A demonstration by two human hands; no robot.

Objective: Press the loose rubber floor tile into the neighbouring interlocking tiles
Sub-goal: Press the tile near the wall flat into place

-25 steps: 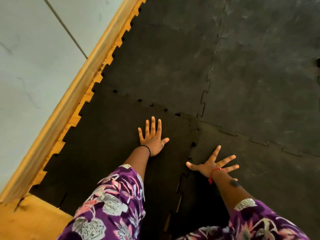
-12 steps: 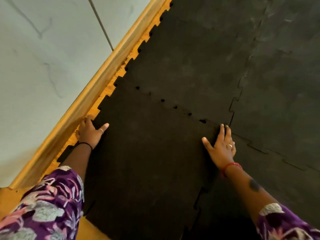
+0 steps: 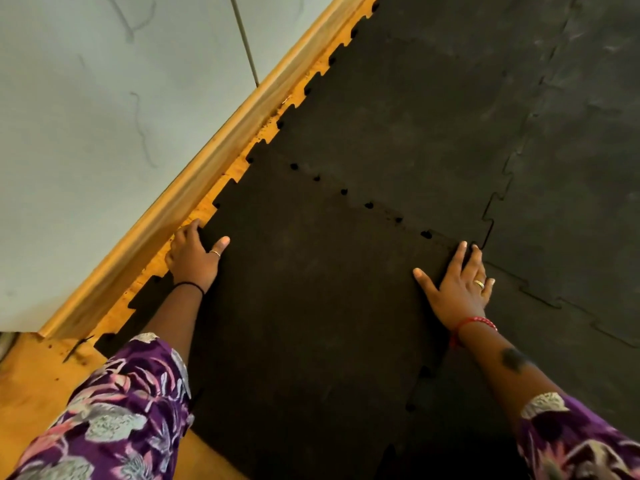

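Fingers [image 3: 465, 258] are laid flat and apart on the loose tile [image 3: 311, 306], left hand [image 3: 194, 254] curled over its wall-side edge, right hand [image 3: 457, 289] at the far corner by neighbouring tiles [image 3: 571, 202]; heavy, floppy rubber is judged best pressed along seams.

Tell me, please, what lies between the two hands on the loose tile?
In the head view, only bare black rubber of the loose tile lies between the left hand and right hand; nothing rests there.

Pale wall [image 3: 86, 133] meets a wooden skirting board [image 3: 194, 195] — orange-yellow floor [image 3: 31, 386] below.
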